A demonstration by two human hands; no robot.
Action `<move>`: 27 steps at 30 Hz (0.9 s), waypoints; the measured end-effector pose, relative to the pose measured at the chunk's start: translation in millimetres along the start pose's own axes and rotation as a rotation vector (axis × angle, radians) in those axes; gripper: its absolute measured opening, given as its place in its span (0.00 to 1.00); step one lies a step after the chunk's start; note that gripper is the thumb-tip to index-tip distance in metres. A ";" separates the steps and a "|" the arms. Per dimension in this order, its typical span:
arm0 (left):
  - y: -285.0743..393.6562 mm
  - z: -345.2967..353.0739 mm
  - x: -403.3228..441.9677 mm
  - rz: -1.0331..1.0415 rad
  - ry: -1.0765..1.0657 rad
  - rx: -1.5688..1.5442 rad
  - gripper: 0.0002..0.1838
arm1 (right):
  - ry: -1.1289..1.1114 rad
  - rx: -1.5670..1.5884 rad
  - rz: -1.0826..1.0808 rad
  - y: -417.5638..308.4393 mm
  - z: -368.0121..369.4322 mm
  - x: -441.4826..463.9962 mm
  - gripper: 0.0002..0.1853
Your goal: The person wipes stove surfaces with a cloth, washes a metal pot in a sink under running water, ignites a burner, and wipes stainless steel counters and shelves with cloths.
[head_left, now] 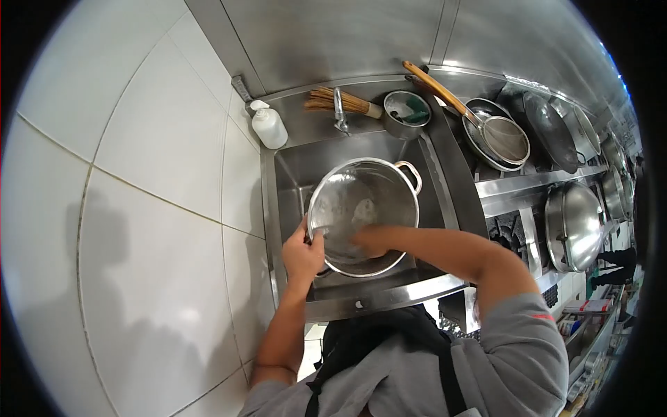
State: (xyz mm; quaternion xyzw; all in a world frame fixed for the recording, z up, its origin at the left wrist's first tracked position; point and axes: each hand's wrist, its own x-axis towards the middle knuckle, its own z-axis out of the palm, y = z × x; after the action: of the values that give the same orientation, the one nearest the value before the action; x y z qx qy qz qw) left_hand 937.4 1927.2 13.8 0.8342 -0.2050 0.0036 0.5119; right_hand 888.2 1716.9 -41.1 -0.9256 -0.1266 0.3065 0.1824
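Note:
A large steel pot (392, 191) with a loop handle at its upper right sits tilted in the sink, its open mouth facing me. My left hand (303, 256) is closed on the pot's left rim, thumb over the edge. Inside the pot, my right hand (372, 241) is low against the inner surface. Motion blurs its fingers, so whether they hold anything cannot be made out. A whitish patch, perhaps suds or glare, shows on the metal above that hand.
The steel sink (292, 174) has a faucet (340, 115) at its back. Around it stand a white pump bottle (269, 126), a bamboo brush (347, 102) and a small metal container (406, 118). To the right, a wooden-handled strainer (506, 139), woks and a domed pan (575, 226) rest on the stove.

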 end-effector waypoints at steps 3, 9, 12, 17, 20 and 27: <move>-13.8 7.7 -18.6 -0.232 -0.016 -0.062 0.24 | 0.447 -0.671 0.176 24.9 -35.9 -33.2 0.19; -15.5 33.4 -11.6 -0.293 -0.098 -0.190 0.13 | 1.202 0.143 -0.264 -7.3 -54.6 27.2 0.18; -18.5 15.8 4.0 -0.302 -0.093 -0.241 0.14 | 0.854 0.601 -0.516 -38.5 -47.3 11.0 0.12; -0.5 -4.0 0.8 -0.338 -0.032 -0.360 0.18 | 0.347 -0.396 0.029 17.4 -57.2 -33.1 0.09; -2.7 10.2 -11.6 -0.344 -0.072 -0.266 0.16 | 0.988 -0.657 -0.143 26.5 -103.0 -23.9 0.09; -17.3 11.4 9.1 -0.162 -0.093 -0.160 0.22 | 0.266 0.227 -0.327 -2.0 0.7 32.3 0.18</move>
State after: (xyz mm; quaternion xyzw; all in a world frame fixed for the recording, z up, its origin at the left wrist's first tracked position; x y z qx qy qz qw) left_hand 949.4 1921.2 -4.4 0.8037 -0.1601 -0.0930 0.5655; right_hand 912.7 1730.1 -57.6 -0.8986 -0.2143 0.1605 0.3475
